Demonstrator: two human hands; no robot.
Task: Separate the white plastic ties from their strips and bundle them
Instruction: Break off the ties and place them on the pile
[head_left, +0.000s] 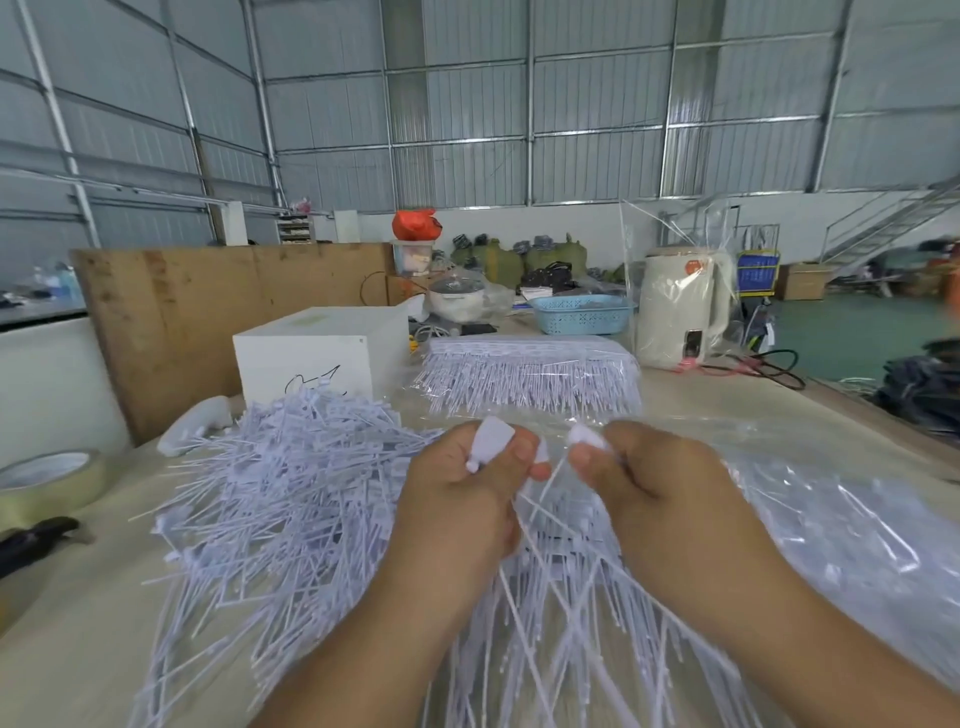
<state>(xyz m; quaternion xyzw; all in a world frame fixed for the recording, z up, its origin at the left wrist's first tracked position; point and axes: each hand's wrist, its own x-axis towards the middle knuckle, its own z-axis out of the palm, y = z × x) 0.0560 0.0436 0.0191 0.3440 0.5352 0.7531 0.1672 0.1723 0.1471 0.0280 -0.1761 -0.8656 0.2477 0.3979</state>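
My left hand (467, 488) grips a bunch of white plastic ties (491, 441), their flat tag heads sticking up between thumb and fingers. My right hand (634, 478) pinches the head of another white tie (584, 436) just to the right, its thin tail (550, 480) running down between the hands. A big loose heap of separated ties (291, 499) lies on the table to the left. Ties on strips (571, 623) hang under my forearms. A neat stack of unseparated strips (530, 369) lies farther back.
A white box (317, 353) stands behind the heap. A tape roll (47, 483) and a black tool (36, 538) lie at the left edge. Clear plastic bags (831, 530) cover the table's right. A blue basket (579, 314) and a wrapped cream kettle (680, 312) stand at the back.
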